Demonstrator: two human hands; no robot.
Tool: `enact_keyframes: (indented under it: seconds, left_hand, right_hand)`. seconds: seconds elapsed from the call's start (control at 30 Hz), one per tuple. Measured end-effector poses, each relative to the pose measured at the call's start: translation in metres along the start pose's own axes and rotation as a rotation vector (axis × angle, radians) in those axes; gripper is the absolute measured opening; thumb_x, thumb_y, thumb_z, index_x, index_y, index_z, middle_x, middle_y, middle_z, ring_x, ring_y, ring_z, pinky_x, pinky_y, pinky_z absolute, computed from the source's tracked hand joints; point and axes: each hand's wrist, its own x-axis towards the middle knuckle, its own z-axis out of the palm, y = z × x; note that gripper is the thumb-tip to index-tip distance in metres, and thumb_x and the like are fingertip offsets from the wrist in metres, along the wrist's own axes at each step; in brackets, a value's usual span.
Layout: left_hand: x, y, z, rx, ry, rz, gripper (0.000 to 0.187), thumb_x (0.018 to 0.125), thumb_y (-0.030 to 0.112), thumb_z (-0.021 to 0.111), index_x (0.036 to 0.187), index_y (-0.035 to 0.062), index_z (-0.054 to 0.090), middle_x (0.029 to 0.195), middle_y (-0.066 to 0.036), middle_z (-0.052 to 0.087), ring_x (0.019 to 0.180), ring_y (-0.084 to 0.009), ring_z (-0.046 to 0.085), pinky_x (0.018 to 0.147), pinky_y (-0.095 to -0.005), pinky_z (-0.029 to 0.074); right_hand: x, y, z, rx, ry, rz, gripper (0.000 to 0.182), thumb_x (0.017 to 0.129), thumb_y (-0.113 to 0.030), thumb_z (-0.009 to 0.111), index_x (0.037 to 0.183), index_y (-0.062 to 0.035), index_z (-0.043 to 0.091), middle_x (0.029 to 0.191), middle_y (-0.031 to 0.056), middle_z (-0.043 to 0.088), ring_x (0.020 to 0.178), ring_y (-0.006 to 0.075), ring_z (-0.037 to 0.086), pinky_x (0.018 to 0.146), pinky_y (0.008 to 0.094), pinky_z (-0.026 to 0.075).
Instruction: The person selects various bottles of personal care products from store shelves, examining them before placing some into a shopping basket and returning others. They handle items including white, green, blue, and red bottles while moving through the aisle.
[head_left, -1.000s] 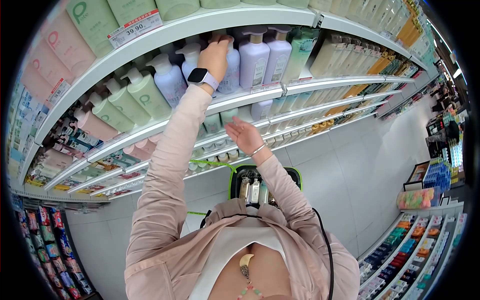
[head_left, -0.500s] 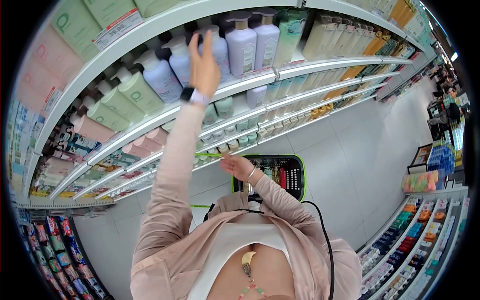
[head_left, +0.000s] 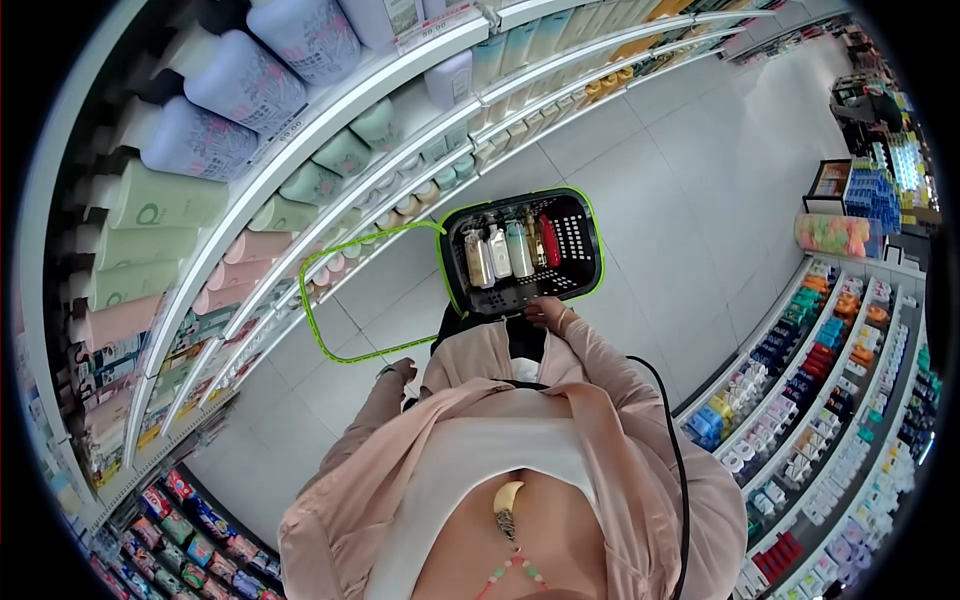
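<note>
My right hand (head_left: 547, 312) is at the near rim of a black shopping basket (head_left: 520, 292) with a green edge, its fingers loosely apart. Whether it bears on the rim cannot be made out. Inside the basket several bottles lie side by side, among them a pale teal bottle (head_left: 519, 249) and a red item (head_left: 551, 241). The basket's green handle (head_left: 308, 292) is swung out to the left. My left hand (head_left: 404, 369) hangs low beside my body, below that handle; its fingers are too small and dark to read.
Shelves on the left hold lilac pump bottles (head_left: 245, 82), green bottles (head_left: 165, 195) and pink bottles (head_left: 240, 247). More product shelves (head_left: 790, 420) curve along the lower right, and packaged goods (head_left: 190, 540) fill the lower left. Tiled floor (head_left: 680, 200) runs between them.
My left hand has dropped from the lilac pump bottles on the shelf to beside my body. My right hand has moved to the basket's near side. The view has tilted, showing more of the basket.
</note>
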Motion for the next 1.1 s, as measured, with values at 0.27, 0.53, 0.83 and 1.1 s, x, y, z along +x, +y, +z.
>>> enact_keyframes:
  seconds: [0.27, 0.53, 0.83, 1.1]
  left_hand:
    - [-0.052, 0.028, -0.044, 0.331, 0.295, -0.033, 0.043, 0.072, 0.021, 0.053, 0.113, 0.0079, 0.049, 0.114, -0.015, 0.048, 0.106, -0.0283, 0.046, 0.089, -0.0359, 0.039]
    - [-0.015, 0.001, -0.072, 0.482, 0.195, -0.164, 0.063, 0.071, 0.019, 0.054, 0.126, 0.0084, 0.025, 0.131, -0.005, 0.026, 0.122, -0.0227, 0.024, 0.096, -0.0484, 0.026]
    - [0.017, -0.03, -0.041, 0.492, 0.236, -0.17, 0.063, 0.067, 0.016, 0.057, 0.123, 0.0105, 0.029, 0.124, -0.005, 0.034, 0.12, -0.0208, 0.027, 0.099, -0.0521, 0.013]
    - [-0.071, 0.006, -0.087, 0.643, 0.024, 0.028, 0.039, 0.067, 0.03, 0.059, 0.098, 0.0062, 0.054, 0.1, -0.011, 0.056, 0.105, -0.0272, 0.047, 0.096, -0.0502, 0.021]
  right_hand:
    - [0.021, 0.033, -0.005, -0.393, 0.051, -0.172, 0.025, 0.08, -0.021, 0.046, 0.094, -0.0025, 0.056, 0.08, 0.0079, 0.059, 0.066, 0.0159, 0.055, 0.056, 0.0266, 0.044]
    - [0.034, 0.095, -0.028, -0.609, 0.139, -0.207, 0.024, 0.079, -0.017, 0.045, 0.091, 0.0006, 0.056, 0.078, 0.01, 0.06, 0.066, 0.018, 0.058, 0.06, 0.0278, 0.047]
    - [0.014, 0.091, 0.023, -1.056, 0.287, -0.235, 0.024, 0.075, -0.018, 0.047, 0.093, -0.0078, 0.058, 0.089, 0.0119, 0.06, 0.083, 0.0247, 0.057, 0.076, 0.032, 0.044]
    - [0.014, 0.112, 0.008, -0.909, 0.289, -0.213, 0.026, 0.074, -0.019, 0.044, 0.093, -0.008, 0.058, 0.092, 0.0146, 0.059, 0.09, 0.0293, 0.054, 0.081, 0.0353, 0.041]
